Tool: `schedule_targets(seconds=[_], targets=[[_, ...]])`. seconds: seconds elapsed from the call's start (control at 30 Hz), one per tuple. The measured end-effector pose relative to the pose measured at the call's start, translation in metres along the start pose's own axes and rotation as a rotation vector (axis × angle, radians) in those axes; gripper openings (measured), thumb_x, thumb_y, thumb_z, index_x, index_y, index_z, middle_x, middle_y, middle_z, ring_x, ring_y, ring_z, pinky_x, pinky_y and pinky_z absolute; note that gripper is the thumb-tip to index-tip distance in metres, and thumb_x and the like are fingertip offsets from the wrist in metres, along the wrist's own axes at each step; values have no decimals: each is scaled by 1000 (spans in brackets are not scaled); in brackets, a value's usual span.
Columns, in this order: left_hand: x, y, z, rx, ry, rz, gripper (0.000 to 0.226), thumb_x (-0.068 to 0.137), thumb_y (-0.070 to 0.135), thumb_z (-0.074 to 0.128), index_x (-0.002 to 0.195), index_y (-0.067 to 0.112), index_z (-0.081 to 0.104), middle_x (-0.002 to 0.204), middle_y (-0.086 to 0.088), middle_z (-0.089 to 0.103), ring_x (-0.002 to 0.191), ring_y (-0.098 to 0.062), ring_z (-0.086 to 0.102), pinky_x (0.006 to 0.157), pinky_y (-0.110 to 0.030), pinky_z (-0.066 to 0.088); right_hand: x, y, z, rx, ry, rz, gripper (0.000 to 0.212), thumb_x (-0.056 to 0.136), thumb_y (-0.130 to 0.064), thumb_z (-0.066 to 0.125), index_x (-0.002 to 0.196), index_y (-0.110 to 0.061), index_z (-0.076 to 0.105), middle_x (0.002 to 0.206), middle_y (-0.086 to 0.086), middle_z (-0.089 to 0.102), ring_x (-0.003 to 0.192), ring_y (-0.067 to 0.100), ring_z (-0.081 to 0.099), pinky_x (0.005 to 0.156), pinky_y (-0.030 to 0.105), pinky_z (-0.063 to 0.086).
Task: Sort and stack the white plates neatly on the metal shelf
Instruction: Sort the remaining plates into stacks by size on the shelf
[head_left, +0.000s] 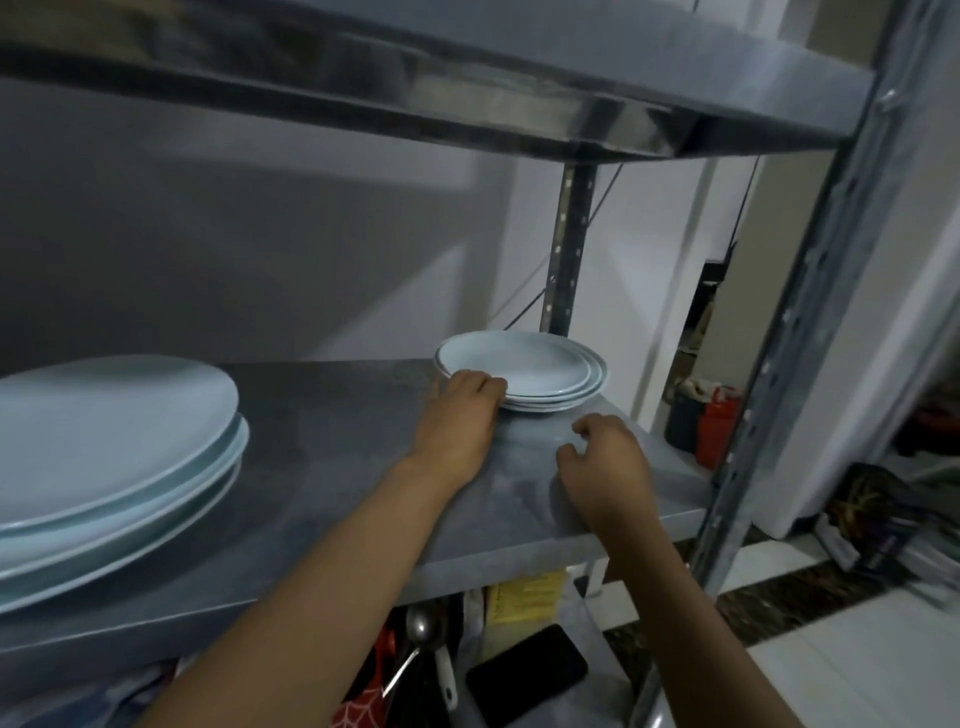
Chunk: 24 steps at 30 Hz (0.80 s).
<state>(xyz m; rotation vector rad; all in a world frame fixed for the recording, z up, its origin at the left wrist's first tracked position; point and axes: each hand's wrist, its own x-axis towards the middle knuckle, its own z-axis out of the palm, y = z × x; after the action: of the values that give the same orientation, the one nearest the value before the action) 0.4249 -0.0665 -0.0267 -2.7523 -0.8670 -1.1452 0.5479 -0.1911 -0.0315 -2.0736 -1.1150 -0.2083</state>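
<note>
Both forearms reach over the metal shelf (322, 457): left hand (460, 415) grips the small plate stack (524, 371) at the far right corner, right hand (605, 462) loosely curled, holding nothing. Nudge rims flush gently.

Single view only, head-worn wide-angle camera. It looks forward and down, at close range, onto the grey metal shelf board (322, 467), facing the rear right corner post. The upper shelf crosses the top of frame. Both forearms enter from the bottom edge. Lines bow near the borders.
</note>
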Motion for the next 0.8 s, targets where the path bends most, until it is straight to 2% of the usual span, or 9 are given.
schedule_targets(seconds=[0.07,0.17,0.27,0.53,0.67,0.73,0.8], targets=[[0,2,-5,-22,39,3,23,81,0,54,100,8,65,100,-13,63,99,-33,55,85,-41,45,-2,-1,0,-11,1,11,34,88,-22,57,120,-13,58,121,6,58,108,22,56,92,36,46],[-3,4,-12,-113,123,-1,32,72,-10,54,98,3,67,96,-15,66,95,-34,58,79,-42,50,-5,-2,-2,-12,6,19,31,88,-23,56,118,-15,59,120,3,59,104,20,56,88,35,48],[-7,5,-19,-161,209,-14,25,71,-9,55,89,4,67,90,-12,67,88,-31,59,72,-42,52,-7,-2,-3,-17,11,6,30,87,-24,56,116,-15,60,118,3,60,103,21,57,88,36,49],[-25,13,-50,-221,351,25,33,69,-18,60,96,0,69,95,-13,68,94,-29,60,85,-32,46,-18,-10,-13,119,75,21,32,89,-18,52,120,-12,59,112,5,64,103,21,59,86,32,45],[-42,25,-68,-198,353,20,37,70,-20,62,100,2,69,100,-11,68,102,-28,59,88,-36,49,-26,-23,-20,320,144,75,47,92,-21,49,136,-29,38,104,-3,60,92,16,60,80,37,52],[-53,30,-76,-178,329,28,40,69,-21,63,101,3,69,101,-9,69,107,-29,59,91,-37,50,-35,-28,-28,453,193,73,60,93,-19,51,142,-39,24,116,-5,54,91,9,57,79,38,54],[-64,30,-88,-149,328,33,41,67,-20,67,100,4,70,101,-7,70,109,-29,60,95,-31,47,-47,-37,-38,504,219,-15,68,94,-16,53,145,-45,17,125,-9,47,96,5,56,78,31,52]])
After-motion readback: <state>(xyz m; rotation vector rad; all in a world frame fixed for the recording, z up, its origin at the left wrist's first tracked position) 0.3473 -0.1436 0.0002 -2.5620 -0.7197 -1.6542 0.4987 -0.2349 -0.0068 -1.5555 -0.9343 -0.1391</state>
